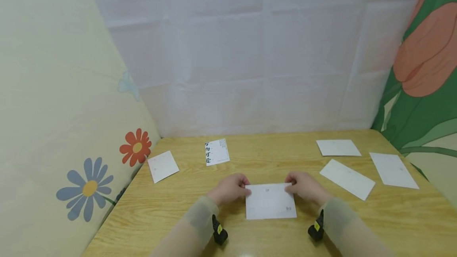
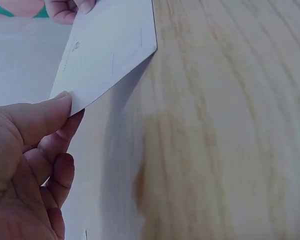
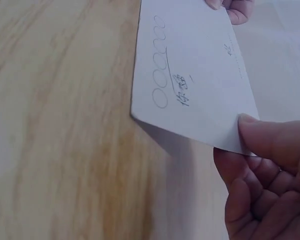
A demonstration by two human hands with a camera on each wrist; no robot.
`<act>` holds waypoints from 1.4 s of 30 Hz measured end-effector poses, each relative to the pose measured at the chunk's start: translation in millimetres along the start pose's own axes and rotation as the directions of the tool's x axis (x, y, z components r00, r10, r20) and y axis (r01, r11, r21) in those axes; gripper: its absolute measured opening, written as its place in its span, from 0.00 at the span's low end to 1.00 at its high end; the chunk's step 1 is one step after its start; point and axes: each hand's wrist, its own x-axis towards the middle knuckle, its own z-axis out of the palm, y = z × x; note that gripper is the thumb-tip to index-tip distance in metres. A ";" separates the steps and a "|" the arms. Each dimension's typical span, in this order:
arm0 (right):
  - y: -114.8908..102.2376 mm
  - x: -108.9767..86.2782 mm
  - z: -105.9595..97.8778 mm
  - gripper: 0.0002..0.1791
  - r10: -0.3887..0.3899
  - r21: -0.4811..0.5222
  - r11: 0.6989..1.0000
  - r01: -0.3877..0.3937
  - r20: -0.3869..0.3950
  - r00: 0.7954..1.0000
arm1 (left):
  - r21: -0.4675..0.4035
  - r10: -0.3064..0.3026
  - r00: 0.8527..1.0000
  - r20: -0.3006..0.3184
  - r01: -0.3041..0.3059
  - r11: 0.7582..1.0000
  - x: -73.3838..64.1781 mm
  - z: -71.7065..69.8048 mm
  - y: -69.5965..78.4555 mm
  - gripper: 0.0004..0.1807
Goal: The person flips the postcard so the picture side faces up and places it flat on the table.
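Observation:
A white postcard (image 1: 270,203) is held at the front middle of the table, its far edge raised. My left hand (image 1: 230,188) pinches the far left corner, thumb on top and fingers beneath. The far right corner is pinched the same way by my right hand (image 1: 308,187). In the right wrist view the postcard (image 3: 190,65) shows a row of printed circles, a line and some handwriting. A faint stamp box and small print mark the postcard (image 2: 110,47) in the left wrist view. Its near edge is close over the wood, casting a shadow.
On the wooden table (image 1: 143,217) lie a blank-looking card (image 1: 163,166) at left and a card with black characters (image 1: 218,153) at the back. Three white cards (image 1: 338,148), (image 1: 348,178), (image 1: 392,170) lie at right. A white cloth (image 1: 264,58) hangs behind.

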 end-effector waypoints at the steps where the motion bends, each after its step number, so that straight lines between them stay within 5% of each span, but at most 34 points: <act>1: -0.6 -0.2 -0.9 0.04 -0.002 -0.002 1.000 0.002 -0.005 1.000 | -0.003 0.010 1.000 -0.005 -0.010 1.000 0.3 -0.5 0.4 0.05; 19: -9.8 -7.2 -17.0 0.03 -0.078 0.045 0.996 0.081 -0.076 0.994 | 0.031 0.106 0.986 -0.130 -0.103 0.994 -1.4 -11.0 12.1 0.02; 33: -18.9 -16.2 -21.7 0.03 -0.200 -0.011 0.980 0.201 -0.166 0.966 | 0.119 0.254 0.944 -0.211 -0.233 0.965 -4.5 -19.8 16.5 0.04; 42: -12.6 -16.7 -21.5 0.08 -0.289 -0.068 0.957 0.281 -0.148 0.946 | 0.252 0.341 0.921 -0.187 -0.291 0.923 -6.7 -18.5 17.5 0.04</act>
